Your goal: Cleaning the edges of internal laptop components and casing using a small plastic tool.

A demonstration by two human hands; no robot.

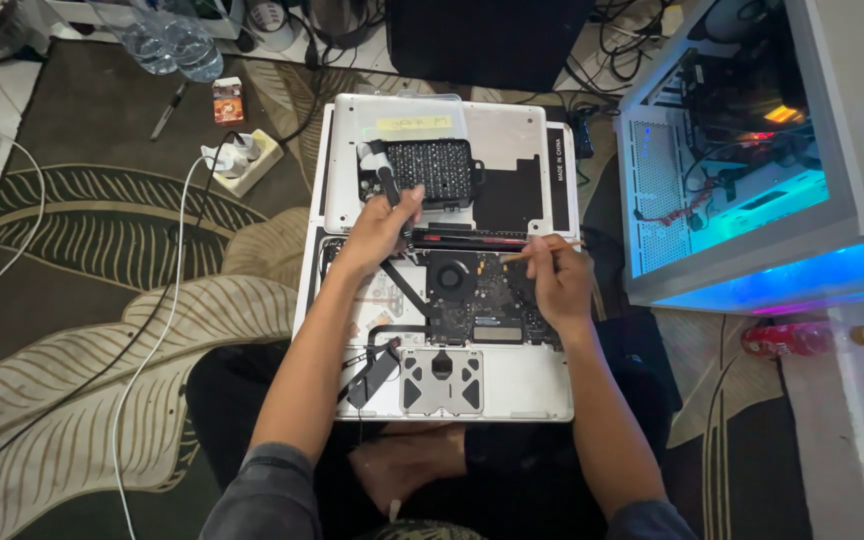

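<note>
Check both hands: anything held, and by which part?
Right hand pinches a thin wooden stick at its near end. Left hand grips a black tool by its lower part.

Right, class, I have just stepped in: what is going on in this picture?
A person sits on a patterned rug with an opened laptop on their lap, its circuit board and fan exposed. The left hand grips a black tool near the hinge; the right hand holds a thin brush over the board.
</note>
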